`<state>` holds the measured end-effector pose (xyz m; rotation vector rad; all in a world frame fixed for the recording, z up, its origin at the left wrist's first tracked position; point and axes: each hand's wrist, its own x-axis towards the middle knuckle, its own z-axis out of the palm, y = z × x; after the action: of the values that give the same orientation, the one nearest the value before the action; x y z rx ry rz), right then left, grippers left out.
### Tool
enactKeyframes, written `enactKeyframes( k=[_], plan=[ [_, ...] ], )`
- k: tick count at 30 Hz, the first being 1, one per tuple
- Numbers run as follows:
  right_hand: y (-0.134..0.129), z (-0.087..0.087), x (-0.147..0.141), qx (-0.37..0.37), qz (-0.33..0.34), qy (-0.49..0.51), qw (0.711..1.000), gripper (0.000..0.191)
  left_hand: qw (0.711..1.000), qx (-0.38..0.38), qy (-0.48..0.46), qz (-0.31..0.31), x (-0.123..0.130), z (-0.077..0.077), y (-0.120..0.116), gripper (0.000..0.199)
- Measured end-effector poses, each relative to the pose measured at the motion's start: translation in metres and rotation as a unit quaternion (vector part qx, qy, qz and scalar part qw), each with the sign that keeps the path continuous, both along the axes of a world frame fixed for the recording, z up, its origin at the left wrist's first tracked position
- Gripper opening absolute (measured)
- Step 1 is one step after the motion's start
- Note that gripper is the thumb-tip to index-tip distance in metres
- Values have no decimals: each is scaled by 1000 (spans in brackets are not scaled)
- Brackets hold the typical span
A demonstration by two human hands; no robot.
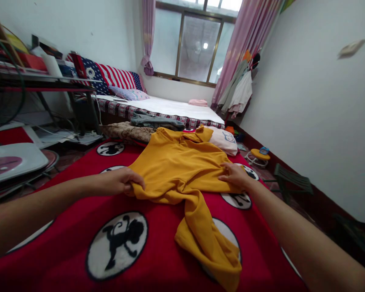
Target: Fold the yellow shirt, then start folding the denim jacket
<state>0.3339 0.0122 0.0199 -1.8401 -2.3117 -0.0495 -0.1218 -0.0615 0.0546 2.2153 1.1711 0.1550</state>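
Observation:
A yellow garment point(182, 166) lies spread and rumpled on a red blanket point(69, 227) with black animal figures in white circles. One of its sleeves is twisted and trails toward the near right. My left hand point(121, 181) is closed on the garment's left edge, fingers wrapped over the cloth. On the right side, my right hand point(235, 177) rests on the garment with thumb and fingers apart. The collar end of the garment points away from me.
Behind the garment lie a brown patterned cloth point(127, 132), folded grey clothing point(156, 121) and a pale pink item point(225, 141). Farther back is a bed point(170, 106). A cluttered desk point(48, 86) stands left; a yellow stool point(259, 154) and a dark green folding stool point(293, 179) stand right.

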Motion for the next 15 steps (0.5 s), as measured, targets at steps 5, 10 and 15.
enactKeyframes(
  k=[5, 10, 15],
  plan=[
    [-23, 28, 22, 41, 12, -80, 996, 24, 999, -31, -35, 21, -11, 16, 1, 45],
    [-74, 64, 47, 90, 85, -42, 991, 18, 990, -72, -86, 80, -20, 50, 0, 40],
    [-131, 77, 62, 24, 136, 7, 990, 16, 990, -84, -45, 105, -27, 68, -11, 40]
  ],
)
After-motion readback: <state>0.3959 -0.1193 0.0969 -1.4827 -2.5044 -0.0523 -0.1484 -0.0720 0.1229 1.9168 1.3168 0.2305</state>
